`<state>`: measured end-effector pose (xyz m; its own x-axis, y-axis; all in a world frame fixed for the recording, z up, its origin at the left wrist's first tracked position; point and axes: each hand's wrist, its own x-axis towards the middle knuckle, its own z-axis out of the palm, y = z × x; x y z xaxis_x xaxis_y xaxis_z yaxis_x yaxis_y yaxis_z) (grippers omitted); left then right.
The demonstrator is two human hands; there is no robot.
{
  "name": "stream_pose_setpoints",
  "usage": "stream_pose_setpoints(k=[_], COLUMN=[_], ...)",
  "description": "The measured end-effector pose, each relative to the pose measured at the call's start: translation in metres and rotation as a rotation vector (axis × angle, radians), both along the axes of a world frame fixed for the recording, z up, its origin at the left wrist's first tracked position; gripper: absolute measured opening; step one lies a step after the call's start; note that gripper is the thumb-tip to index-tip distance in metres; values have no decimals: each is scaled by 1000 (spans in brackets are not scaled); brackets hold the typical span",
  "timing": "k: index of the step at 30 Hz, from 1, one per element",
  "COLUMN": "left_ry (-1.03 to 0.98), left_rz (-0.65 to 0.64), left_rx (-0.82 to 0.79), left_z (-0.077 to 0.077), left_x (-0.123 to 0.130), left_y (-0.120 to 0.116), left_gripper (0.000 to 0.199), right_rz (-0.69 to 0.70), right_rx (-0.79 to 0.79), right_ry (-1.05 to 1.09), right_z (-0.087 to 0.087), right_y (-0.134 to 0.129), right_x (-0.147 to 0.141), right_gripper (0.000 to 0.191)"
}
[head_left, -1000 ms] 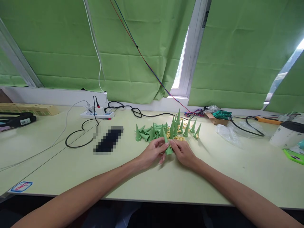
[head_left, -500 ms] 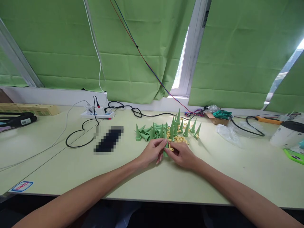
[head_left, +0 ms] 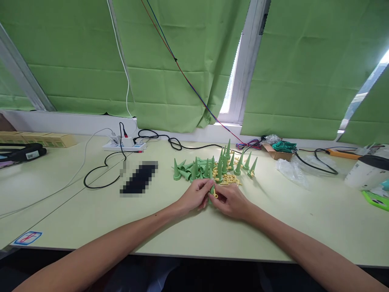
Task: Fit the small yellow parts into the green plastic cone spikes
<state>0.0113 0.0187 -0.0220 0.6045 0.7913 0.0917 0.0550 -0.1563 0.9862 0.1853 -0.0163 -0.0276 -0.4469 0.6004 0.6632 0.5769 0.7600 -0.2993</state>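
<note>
Fingers of my left hand (head_left: 197, 194) pinch a green plastic cone (head_left: 212, 188) held upright just above the table's middle. My right hand (head_left: 231, 200) is closed on a small yellow tube-shaped piece (head_left: 215, 195), pressed against the cone's side. Part of the cone is hidden behind my fingers. Right behind my hands stand several upright green cones (head_left: 220, 170), some with yellow pieces at their bases. More green cones (head_left: 186, 173) lie in a heap to the left. Loose yellow pieces (head_left: 232, 180) are spread beside them.
A blurred dark object (head_left: 139, 178) lies left of the cones, near a black cable (head_left: 100, 187) and a white power strip (head_left: 125, 145). Right of the cones are a clear plastic bag (head_left: 291, 172), a small cardboard box (head_left: 277, 152) and a white cup (head_left: 366, 173).
The yellow piece has turned, its open end now pointing more downward, and sits closer against the cone. My right fingers have shifted slightly left with it. The left hand is nearly still.
</note>
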Motion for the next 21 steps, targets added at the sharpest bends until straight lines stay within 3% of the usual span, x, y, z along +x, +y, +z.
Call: stream_pose_setpoints(k=[21], left_ry=[14], left_rz=[-21], left_rx=[9], left_z=[-6], left_x=[-1], left_y=[4], left_gripper=[51], right_rz=[-9], right_rx=[-41], right_ry=[-22], right_z=[-2], right_y=[-3], right_x=[-4], right_gripper=[22])
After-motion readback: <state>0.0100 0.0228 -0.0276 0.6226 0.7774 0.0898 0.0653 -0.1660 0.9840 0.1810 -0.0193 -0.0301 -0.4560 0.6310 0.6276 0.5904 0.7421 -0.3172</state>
